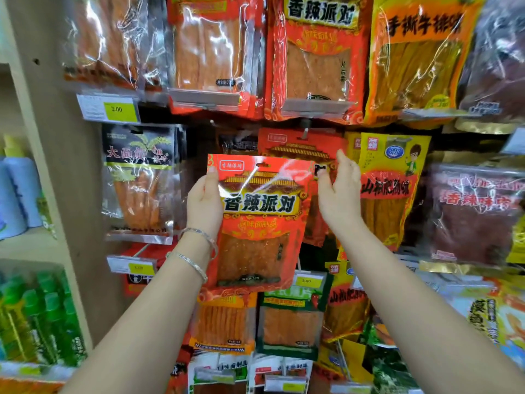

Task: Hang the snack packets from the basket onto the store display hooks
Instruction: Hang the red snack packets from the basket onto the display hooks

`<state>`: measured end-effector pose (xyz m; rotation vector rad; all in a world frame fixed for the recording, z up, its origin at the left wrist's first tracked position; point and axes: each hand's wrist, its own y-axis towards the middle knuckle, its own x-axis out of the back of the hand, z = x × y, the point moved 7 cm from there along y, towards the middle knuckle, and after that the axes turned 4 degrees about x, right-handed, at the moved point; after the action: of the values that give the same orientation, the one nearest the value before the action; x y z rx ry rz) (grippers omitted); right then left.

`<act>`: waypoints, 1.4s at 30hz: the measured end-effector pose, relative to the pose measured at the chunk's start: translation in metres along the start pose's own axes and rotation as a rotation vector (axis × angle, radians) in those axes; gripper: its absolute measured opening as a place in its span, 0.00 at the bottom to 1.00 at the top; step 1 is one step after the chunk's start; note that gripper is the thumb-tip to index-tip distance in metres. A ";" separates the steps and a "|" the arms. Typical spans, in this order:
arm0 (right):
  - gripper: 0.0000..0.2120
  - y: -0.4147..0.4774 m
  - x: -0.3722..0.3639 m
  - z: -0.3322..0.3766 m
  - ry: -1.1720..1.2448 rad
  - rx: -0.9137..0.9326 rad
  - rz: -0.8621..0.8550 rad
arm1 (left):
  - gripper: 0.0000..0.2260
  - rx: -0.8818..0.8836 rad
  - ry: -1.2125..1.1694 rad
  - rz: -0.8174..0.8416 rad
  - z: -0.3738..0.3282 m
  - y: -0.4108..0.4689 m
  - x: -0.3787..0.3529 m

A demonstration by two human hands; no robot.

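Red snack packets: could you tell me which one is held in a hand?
The central red packet, gripped along its left edge by the left hand; the matching ones hang above and behind.

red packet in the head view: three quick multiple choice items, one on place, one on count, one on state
1. The black packet hangs where from the red packet? A left B right C below
2. How many bracelets on the left wrist? A none B two C five
3. The red packet is A hooked B held by the left hand C in a basket

A: it hangs past the held packet's left edge.
B: two silver ones show.
B: fingers grip it, hang hole free.
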<state>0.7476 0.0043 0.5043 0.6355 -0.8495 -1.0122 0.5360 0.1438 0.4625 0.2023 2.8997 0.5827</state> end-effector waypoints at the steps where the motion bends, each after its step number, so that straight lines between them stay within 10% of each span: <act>1: 0.24 -0.004 -0.002 0.002 0.054 -0.012 0.034 | 0.25 0.000 -0.018 0.005 -0.001 0.000 -0.003; 6: 0.19 -0.008 -0.015 -0.002 0.532 -0.342 0.199 | 0.21 0.004 -0.089 0.089 -0.017 0.002 -0.029; 9: 0.10 0.002 0.004 -0.003 0.496 -0.231 0.075 | 0.05 -0.086 -0.093 0.035 -0.031 0.005 -0.035; 15: 0.14 0.016 0.030 -0.007 0.389 -0.153 -0.079 | 0.26 -0.486 0.158 0.223 -0.077 -0.005 -0.068; 22: 0.03 0.042 0.030 0.002 0.430 -0.144 -0.103 | 0.27 -0.513 0.147 0.388 -0.086 -0.013 -0.101; 31: 0.11 0.057 0.021 -0.017 0.324 -0.195 -0.077 | 0.24 -0.513 0.157 0.367 -0.087 -0.007 -0.095; 42: 0.35 0.009 0.024 -0.024 -0.399 0.238 -0.162 | 0.22 -0.288 0.311 0.331 0.024 0.013 -0.087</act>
<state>0.7781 -0.0119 0.5058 0.7239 -1.2983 -1.2177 0.6275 0.1506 0.4583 0.6064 3.0420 1.1722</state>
